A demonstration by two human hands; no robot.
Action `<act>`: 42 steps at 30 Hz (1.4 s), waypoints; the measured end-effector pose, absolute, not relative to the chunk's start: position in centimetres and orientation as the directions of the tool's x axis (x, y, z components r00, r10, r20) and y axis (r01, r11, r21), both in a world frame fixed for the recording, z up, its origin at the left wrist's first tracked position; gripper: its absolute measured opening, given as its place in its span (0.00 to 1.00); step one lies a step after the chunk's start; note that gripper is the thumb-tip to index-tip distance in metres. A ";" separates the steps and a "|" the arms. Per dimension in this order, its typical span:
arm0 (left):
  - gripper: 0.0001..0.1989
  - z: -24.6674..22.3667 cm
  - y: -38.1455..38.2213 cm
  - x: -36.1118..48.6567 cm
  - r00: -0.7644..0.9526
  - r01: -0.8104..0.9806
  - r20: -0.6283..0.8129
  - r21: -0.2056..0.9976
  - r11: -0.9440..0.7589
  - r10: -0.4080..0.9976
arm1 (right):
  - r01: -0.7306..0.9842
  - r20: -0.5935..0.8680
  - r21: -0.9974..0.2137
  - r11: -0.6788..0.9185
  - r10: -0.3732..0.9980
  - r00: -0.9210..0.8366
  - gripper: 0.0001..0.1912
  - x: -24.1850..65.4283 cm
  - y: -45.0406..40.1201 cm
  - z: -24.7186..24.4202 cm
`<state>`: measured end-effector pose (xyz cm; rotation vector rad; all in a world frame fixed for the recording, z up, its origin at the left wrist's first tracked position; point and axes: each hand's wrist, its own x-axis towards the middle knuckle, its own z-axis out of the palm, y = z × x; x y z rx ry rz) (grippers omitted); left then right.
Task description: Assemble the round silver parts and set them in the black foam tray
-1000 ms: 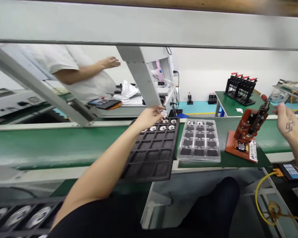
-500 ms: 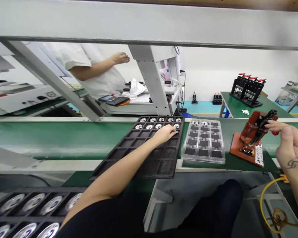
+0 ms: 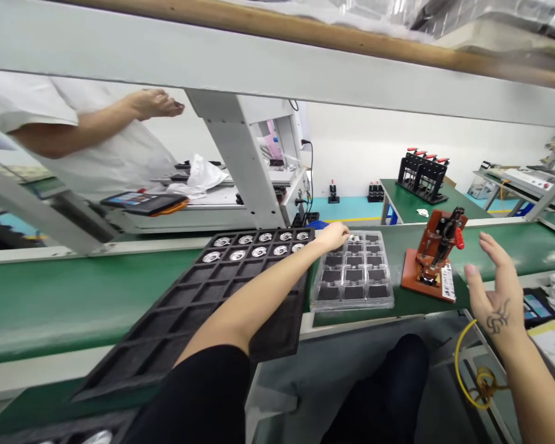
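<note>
My left hand (image 3: 333, 236) reaches over the far left corner of the clear plastic tray (image 3: 354, 303), thumb and fingers pinched together. What lies in the pinch, if anything, is hidden. Beside the fingertips, a round silver part (image 3: 353, 238) sits in the tray's far row; the other visible pockets show dark squares. Under my left forearm is a black compartment tray (image 3: 203, 296), with round silver parts (image 3: 259, 251) in its two far rows. My right hand (image 3: 497, 296) is open, fingers apart, right of an orange toggle clamp fixture (image 3: 428, 271) with a red-tipped handle (image 3: 459, 238), not touching it.
A green work surface (image 3: 65, 302) runs across, under a white overhead beam (image 3: 268, 68). A co-worker's hand (image 3: 155, 103) is beyond the frame post. Another black tray (image 3: 115, 425) lies low at left. A yellow hose (image 3: 460, 357) hangs below my right hand. Black clamp fixtures (image 3: 423, 176) stand behind.
My left hand has moved from the black tray's second row to the clear tray's far left corner. My right hand has come off the clamp handle and opened. The view has shifted right.
</note>
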<state>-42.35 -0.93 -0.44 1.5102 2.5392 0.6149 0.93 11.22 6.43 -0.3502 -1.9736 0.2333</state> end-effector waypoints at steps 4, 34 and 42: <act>0.19 0.0 2.5 -41.5 -0.514 0.782 0.050 0.438 0.444 0.856 | 0.316 0.814 -0.384 0.868 0.480 -0.328 0.24 6.0 9.5 5.5; 0.07 8.7 7.3 -2.7 0.683 0.297 0.711 -0.057 -0.953 0.170 | 0.175 0.346 -0.907 0.383 0.914 -0.211 0.20 19.1 3.7 6.1; 0.27 10.9 19.0 5.5 0.738 0.299 0.489 0.381 -0.875 0.465 | 0.464 0.444 -0.830 0.308 0.870 0.215 0.23 29.0 2.8 5.6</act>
